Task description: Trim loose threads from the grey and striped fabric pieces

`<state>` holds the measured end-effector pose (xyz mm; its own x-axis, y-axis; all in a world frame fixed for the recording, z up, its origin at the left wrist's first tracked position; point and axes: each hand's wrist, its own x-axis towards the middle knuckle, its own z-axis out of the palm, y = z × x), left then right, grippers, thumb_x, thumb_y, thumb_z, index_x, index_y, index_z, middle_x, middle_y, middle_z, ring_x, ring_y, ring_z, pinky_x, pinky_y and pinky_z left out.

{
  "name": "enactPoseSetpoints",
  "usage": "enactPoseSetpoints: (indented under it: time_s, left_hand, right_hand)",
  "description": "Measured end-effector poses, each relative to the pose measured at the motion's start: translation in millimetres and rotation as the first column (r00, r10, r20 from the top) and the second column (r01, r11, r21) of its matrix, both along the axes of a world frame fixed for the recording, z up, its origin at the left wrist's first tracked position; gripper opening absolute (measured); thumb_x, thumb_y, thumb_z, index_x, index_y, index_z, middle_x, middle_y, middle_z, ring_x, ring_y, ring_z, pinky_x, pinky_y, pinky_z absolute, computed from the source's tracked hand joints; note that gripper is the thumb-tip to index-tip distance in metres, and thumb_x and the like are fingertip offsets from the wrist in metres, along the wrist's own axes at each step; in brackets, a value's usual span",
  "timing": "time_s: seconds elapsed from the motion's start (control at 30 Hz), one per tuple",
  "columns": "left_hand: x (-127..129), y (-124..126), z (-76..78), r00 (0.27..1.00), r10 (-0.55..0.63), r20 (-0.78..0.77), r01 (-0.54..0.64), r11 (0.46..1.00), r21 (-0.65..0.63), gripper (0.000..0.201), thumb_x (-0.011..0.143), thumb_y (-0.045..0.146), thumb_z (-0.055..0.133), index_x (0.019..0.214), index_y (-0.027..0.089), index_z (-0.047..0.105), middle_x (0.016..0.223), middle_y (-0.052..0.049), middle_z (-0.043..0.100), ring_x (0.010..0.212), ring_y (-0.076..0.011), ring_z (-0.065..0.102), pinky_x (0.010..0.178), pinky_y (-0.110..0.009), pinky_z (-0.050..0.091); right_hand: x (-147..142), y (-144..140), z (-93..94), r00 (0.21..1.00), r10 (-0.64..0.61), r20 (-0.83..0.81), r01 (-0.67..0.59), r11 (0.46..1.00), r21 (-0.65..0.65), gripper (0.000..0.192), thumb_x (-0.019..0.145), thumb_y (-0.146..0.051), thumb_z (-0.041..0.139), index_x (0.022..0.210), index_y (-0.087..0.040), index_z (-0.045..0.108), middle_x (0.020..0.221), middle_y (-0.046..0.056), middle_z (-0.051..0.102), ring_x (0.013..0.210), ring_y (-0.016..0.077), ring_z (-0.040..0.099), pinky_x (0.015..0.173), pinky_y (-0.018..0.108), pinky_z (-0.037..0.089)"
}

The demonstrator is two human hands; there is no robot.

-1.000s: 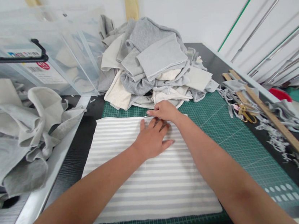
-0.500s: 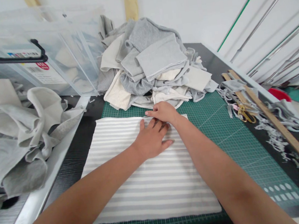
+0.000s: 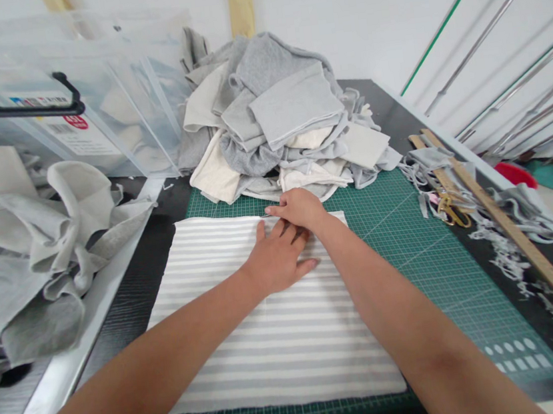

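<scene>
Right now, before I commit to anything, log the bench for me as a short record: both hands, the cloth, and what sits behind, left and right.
Left hand: palm down, fingers spread on the striped cloth
Right hand: at the cloth's far edge; grip unclear
Cloth: spread mostly over the green cutting mat
Behind: heap of grey and cream fabric
Left: clear bin, loose fabric
Right: scissors, wooden strip, scraps

The grey-and-white striped cloth (image 3: 275, 361) looks smooth and matt; the heaped grey and cream cloth pieces (image 3: 294, 104) look matt, faintly fuzzy. The green gridded cutting mat (image 3: 415, 270) is smooth, the black tabletop (image 3: 132, 288) wood-grained, the clear box (image 3: 133, 104) shiny plastic, the long tan strip (image 3: 540, 262) matt wood.
</scene>
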<state>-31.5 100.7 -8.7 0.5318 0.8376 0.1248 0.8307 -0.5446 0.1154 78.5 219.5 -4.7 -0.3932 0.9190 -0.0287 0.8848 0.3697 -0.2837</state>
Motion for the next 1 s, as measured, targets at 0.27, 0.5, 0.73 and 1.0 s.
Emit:
enactPoseSetpoints:
  time_s: [0.27, 0.5, 0.73, 1.0]
  left_hand:
    - [-1.8, 1.0, -0.5, 1.0, -0.008, 0.009, 0.008, 1.0, 0.002, 0.054, 0.092, 0.058, 0.039, 0.135, 0.025, 0.044, 0.143, -0.011, 0.043, 0.133, -0.0334, 0.032, 0.104, -0.066, 0.024]
    - [-2.7, 0.2, -0.4, 1.0, -0.002, 0.019, 0.002, 1.0, 0.007, 0.056, 0.093, 0.059, 0.037, 0.137, 0.025, 0.043, 0.141, -0.011, 0.045, 0.132, -0.0322, 0.035, 0.105, -0.065, 0.024]
    - [-5.1, 2.9, -0.5, 0.999, -0.026, 0.032, 0.026, 1.0, -0.011, 0.057, 0.092, 0.06, 0.038, 0.136, 0.024, 0.043, 0.142, -0.011, 0.045, 0.131, -0.0324, 0.035, 0.105, -0.068, 0.022]
    - [-5.4, 3.2, 0.0, 0.999, -0.028, 0.022, 0.028, 1.0, -0.001, 0.056, 0.092, 0.06, 0.038, 0.135, 0.024, 0.043, 0.141, -0.011, 0.046, 0.131, -0.0321, 0.035, 0.104, -0.067, 0.024]
  right_hand:
    - [2.2, 0.1, 1.3, 0.999, 0.015, -0.034, -0.015, 1.0, 0.01, 0.053, 0.08, -0.067, 0.05, 0.074, -0.02, 0.072, 0.072, 0.005, 0.069, 0.063, 0.0155, 0.056, 0.052, 0.027, 0.028]
    - [5.7, 2.0, -0.8, 0.994, 0.007, -0.105, -0.012, 0.999, -0.045, 0.056, 0.079, -0.07, 0.048, 0.067, -0.019, 0.069, 0.061, 0.002, 0.063, 0.057, 0.0128, 0.049, 0.051, 0.026, 0.027]
    - [8.1, 4.0, -2.4, 0.99, 0.025, -0.142, -0.032, 0.998, -0.046, 0.057, 0.078, -0.07, 0.049, 0.064, -0.018, 0.067, 0.054, -0.001, 0.056, 0.053, 0.0112, 0.044, 0.05, 0.025, 0.025]
    - [7.8, 3.5, -2.4, 0.989, 0.017, -0.145, -0.025, 0.998, -0.058, 0.056, 0.077, -0.07, 0.05, 0.063, -0.018, 0.066, 0.053, -0.001, 0.055, 0.052, 0.0111, 0.044, 0.051, 0.026, 0.025]
